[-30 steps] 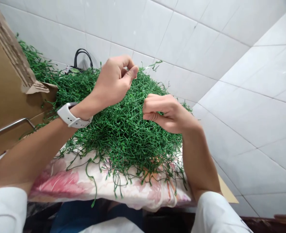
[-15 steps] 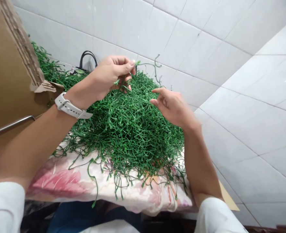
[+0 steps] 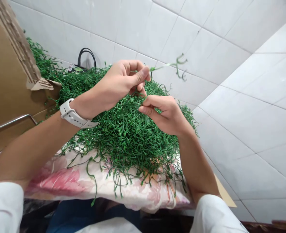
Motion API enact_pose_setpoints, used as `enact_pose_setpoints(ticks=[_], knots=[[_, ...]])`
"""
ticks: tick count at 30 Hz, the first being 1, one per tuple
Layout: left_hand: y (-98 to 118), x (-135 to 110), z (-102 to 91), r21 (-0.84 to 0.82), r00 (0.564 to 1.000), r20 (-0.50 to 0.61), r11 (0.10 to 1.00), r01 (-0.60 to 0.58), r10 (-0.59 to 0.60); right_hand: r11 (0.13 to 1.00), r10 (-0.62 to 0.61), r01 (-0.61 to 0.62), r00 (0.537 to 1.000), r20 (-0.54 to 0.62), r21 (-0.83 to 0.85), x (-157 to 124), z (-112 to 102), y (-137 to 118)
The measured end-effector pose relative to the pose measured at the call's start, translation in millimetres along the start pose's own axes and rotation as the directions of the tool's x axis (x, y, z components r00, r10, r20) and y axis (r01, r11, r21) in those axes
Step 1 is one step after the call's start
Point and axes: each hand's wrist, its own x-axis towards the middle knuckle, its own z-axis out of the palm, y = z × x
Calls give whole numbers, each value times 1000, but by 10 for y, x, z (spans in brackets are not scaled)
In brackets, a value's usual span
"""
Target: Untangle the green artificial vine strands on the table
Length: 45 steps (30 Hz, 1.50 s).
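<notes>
A big tangled heap of thin green plastic stems (image 3: 123, 136) lies on a floral cloth (image 3: 67, 181) in front of me. My left hand (image 3: 121, 82), with a white watch on the wrist, is closed in a pinch on one green stem (image 3: 168, 66) whose forked tip sticks out to the right above the heap. My right hand (image 3: 163, 113) is just below it, fingers pinched on strands at the top of the heap, almost touching the left hand.
A brown cardboard box (image 3: 7, 71) with a torn flap stands at the left, a metal bar (image 3: 12, 123) across it. A black bag handle (image 3: 86, 56) shows behind the heap. White tiled floor lies all around to the right.
My right hand, open half a second ago, has closed in a pinch under the left hand. The left hand has drawn a stem up so its tip points right.
</notes>
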Motion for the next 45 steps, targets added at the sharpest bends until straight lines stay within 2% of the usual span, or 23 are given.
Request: enact_pose_setpoints(ticks=[2, 5, 9, 12, 13, 14, 15, 16, 17, 18, 19, 20, 22, 23, 25, 27, 29, 32, 35, 39, 42, 45], knots=[[37, -2, -8, -71, 999, -21, 997, 29, -30, 997, -73, 72, 996, 44, 20, 8, -16, -13], [77, -16, 14, -146, 993, 9, 982, 118, -118, 990, -132, 123, 979, 152, 69, 5, -78, -61], [58, -60, 164, -204, 980, 68, 958, 199, -189, 989, -140, 115, 932, 335, 92, -5, -215, -108], [31, -74, 247, -164, 959, 161, 952, 258, -232, 988, -128, 70, 873, 471, 139, 5, -311, -123], [33, -68, 234, -130, 950, 179, 950, 282, -257, 979, -161, 62, 823, 544, 197, 8, -337, -134], [45, -54, 191, -100, 946, 173, 951, 294, -274, 959, -226, 54, 744, 630, 279, 8, -360, -152], [65, -31, 118, -87, 954, 136, 956, 279, -266, 928, -307, 39, 640, 704, 370, 3, -383, -174], [93, 0, 19, -78, 967, 72, 966, 248, -243, 897, -377, 9, 538, 754, 443, -6, -405, -197], [124, 36, -97, -102, 982, -23, 977, 185, -188, 880, -405, -30, 470, 784, 473, -20, -429, -218], [155, 74, -218, -153, 987, -110, 983, 96, -114, 888, -375, -68, 463, 803, 454, -37, -453, -231], [182, 110, -333, -167, 977, -185, 983, 77, -109, 916, -285, -102, 517, 807, 389, -57, -476, -229], [200, 141, -428, -173, 960, -243, 980, 100, -140, 947, -157, -135, 600, 784, 293, -76, -495, -211], [198, 179, -533, -174, 939, -270, 970, 169, -212, 976, 114, -206, 746, 656, 65, -104, -516, -126], [177, 185, -539, -159, 942, -251, 969, 189, -224, 969, 225, -245, 792, 567, -42, -111, -516, -67], [107, 182, -478, -109, 964, -175, 977, 181, -198, 918, 394, -332, 830, 394, -218, -112, -496, 50], [29, 165, -372, -63, 981, -102, 986, 157, -163, 859, 487, -399, 828, 276, -320, -108, -469, 124], [-28, 139, -274, -48, 988, -24, 987, 151, -152, 841, 502, -405, 830, 242, -359, -105, -450, 137], [-49, 88, -181, -56, 989, 65, 989, 138, -135, 861, 439, -340, 873, 215, -377, -103, -434, 92], [-7, 36, -126, -58, 987, 85, 989, 138, -133, 872, 367, -297, 923, 118, -389, -97, -405, 61], [49, -8, -67, -48, 985, 123, 991, 128, -122, 871, 340, -299, 940, 37, -390, -85, -358, 54], [63, -27, -23, -60, 984, 133, 990, 131, -122, 919, 296, -278, 955, 24, -279, -76, -336, 24], [76, -41, 23, -84, 984, 125, 987, 136, -125, 962, 255, -245, 964, 71, -125, -71, -300, -5]])
